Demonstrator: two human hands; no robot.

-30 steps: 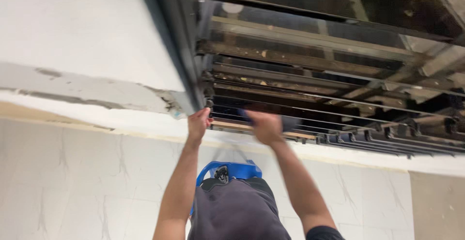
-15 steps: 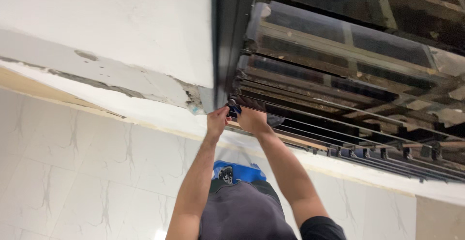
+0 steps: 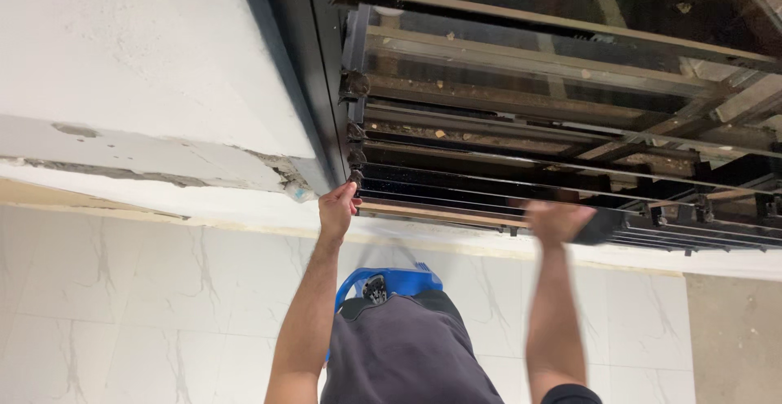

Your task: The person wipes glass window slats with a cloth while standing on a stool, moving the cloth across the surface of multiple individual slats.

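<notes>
Head view looks up at our two raised arms. Our left hand (image 3: 337,209) pinches the near left end of a dark shiny slat (image 3: 456,186), right where it meets the black frame post (image 3: 314,86). We think it holds that end so the slat stays put. Our right hand (image 3: 556,221) is further right along the same slat, blurred, and presses a dark cloth (image 3: 601,226) up against it. We cannot tell if its fingers are curled or flat. More slats (image 3: 529,103) are stacked above, with dusty wood showing between them. A white beam (image 3: 147,86) with chipped plaster sits to the left. Below us are a grey shirt (image 3: 407,355), something blue (image 3: 387,283) at the chest, and a white marble wall (image 3: 122,306).
</notes>
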